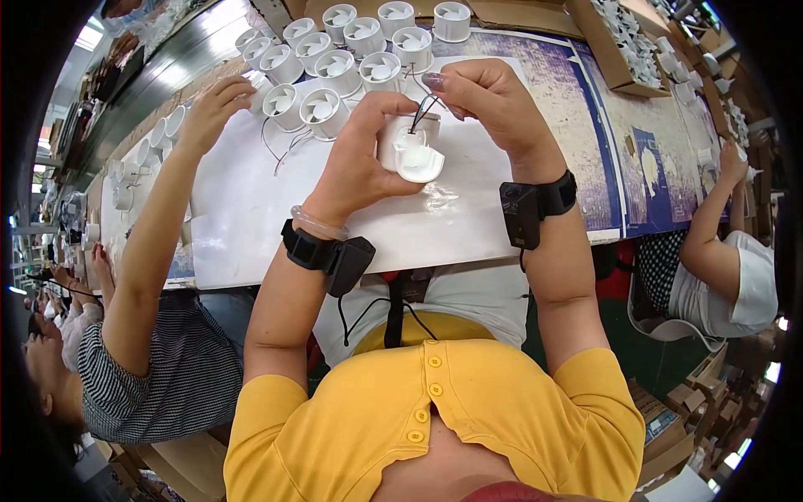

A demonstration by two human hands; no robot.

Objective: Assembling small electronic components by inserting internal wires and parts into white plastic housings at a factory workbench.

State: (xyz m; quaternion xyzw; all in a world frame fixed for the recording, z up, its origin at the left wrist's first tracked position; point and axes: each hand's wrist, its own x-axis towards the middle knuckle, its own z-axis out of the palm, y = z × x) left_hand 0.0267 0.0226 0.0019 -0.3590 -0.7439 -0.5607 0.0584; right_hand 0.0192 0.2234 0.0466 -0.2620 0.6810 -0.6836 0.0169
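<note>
My left hand [355, 159] is wrapped round a white plastic housing [418, 159] with a rounded, open-sided end turned toward me. Dark thin wires [424, 113] rise from the middle of this housing in a loop. Just above it, my right hand [489, 100] is closed, thumb and finger pinching the wires near their upper end. Beyond both hands stand several white round fan units [324, 111], cup-shaped with blades inside. Some of them trail thin red and dark leads [284, 155] on the white sheet.
A white sheet [242, 234] covers the worktable before me. At left, a co-worker's hand [222, 109] reaches to the fan units. An open cardboard box [619, 63] of small white parts stands at the far right. Another person [728, 268] sits farther right.
</note>
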